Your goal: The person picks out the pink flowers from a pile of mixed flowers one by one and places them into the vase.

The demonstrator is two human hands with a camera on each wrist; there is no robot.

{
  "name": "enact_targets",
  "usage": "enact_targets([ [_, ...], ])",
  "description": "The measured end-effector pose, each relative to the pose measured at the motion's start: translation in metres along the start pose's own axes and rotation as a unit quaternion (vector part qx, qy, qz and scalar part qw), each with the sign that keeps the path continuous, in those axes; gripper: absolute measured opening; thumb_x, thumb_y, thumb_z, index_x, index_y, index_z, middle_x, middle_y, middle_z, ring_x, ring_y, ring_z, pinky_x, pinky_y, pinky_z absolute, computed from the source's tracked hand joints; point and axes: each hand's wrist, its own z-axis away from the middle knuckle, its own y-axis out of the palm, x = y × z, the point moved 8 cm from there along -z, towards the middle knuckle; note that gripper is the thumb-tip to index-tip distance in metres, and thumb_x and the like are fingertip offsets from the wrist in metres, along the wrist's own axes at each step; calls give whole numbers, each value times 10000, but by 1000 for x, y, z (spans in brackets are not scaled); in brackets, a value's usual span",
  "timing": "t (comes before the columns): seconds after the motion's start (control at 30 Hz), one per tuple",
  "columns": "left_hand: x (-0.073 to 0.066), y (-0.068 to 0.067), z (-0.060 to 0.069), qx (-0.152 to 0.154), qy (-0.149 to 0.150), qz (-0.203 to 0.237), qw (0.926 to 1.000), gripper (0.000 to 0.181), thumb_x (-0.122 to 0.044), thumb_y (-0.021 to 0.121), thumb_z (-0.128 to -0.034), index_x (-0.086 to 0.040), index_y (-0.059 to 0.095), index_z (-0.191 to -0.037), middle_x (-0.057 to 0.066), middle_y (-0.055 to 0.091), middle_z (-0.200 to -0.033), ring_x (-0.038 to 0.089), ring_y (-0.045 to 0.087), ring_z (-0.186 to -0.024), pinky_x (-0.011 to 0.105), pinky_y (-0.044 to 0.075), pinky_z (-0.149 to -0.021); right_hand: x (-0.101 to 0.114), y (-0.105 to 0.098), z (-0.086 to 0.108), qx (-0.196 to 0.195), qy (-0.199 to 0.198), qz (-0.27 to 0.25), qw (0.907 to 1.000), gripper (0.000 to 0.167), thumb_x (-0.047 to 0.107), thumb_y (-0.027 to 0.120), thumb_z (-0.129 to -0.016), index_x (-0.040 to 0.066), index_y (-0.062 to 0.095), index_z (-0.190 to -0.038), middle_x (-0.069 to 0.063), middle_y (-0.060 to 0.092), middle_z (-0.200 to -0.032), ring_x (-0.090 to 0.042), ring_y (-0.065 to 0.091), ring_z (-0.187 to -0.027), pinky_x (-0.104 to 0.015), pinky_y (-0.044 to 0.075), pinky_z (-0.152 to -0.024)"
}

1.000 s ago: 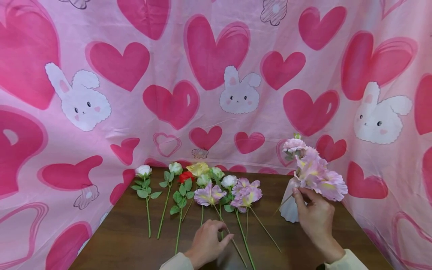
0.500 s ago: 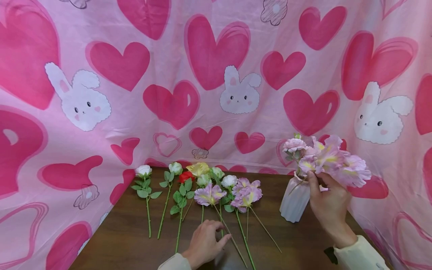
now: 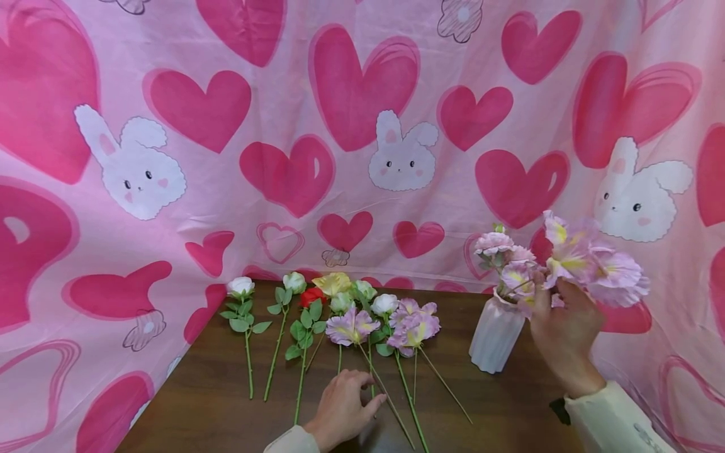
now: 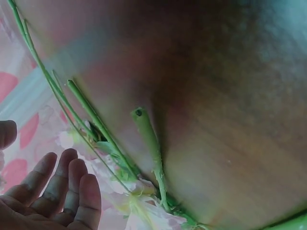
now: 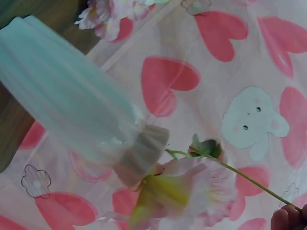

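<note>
My right hand (image 3: 569,336) pinches the thin stem (image 5: 252,181) of a pale purple iris-like flower (image 3: 589,255) with yellow streaks. It is up and to the right of a white ribbed vase (image 3: 494,336). In the right wrist view the stem slants from the fingertips (image 5: 287,218) toward the vase mouth; whether its end is inside I cannot tell. A pink ruffled flower (image 3: 494,243) and another purple bloom (image 3: 517,278) stand at the vase's mouth. My left hand (image 3: 345,402), its fingers loosely bent and holding nothing, hovers low by the stems of the laid-out flowers.
Along the brown table (image 3: 453,390) lie a white rose (image 3: 241,286), a red flower (image 3: 312,297), a yellow flower (image 3: 333,283), a purple flower (image 3: 352,326) and several others, stems toward me. A pink cloth (image 3: 362,214) with hearts and rabbits hangs behind.
My right hand has moved right and up with the purple flower, from in front of the vase to beside its mouth, uncovering the vase. The left hand has barely moved.
</note>
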Motion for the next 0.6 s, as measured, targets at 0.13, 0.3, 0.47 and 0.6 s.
enact_targets([
  [0.13,-1,0,0,-18,36,-20,10000,266,-401,798,-887,-147,762,-961,-68,686,-836,27,480,-721,281,436,-631,-5,7,3,312,-47,56,9995,164,56,695,-912,-38,742,-1039,-217,721,-982,-292,557,-735,-63,379,-782],
  [0.3,-1,1,0,43,34,-28,10000,276,-402,793,-892,-139,761,-971,-84,661,-799,27,482,-716,279,445,-636,-13,21,13,834,24,316,9960,158,48,711,-892,-20,713,-1035,-207,694,-926,-328,586,-786,-176,398,-726],
  [0.47,0,2,0,62,5,-46,10000,281,-401,794,-890,-135,762,-976,-79,664,-801,32,491,-720,281,449,-639,-22,35,21,1398,279,465,9887,238,64,730,-908,-15,704,-1131,-232,695,-1133,-410,624,-1062,-458,570,-870],
  [0.6,0,2,0,76,0,-90,9999,281,-400,795,-888,-135,761,-974,-67,676,-822,36,498,-725,284,451,-639,-32,42,27,1760,475,781,9801,252,65,748,-907,-7,712,-1146,-250,694,-1107,-462,655,-969,-650,538,-739],
])
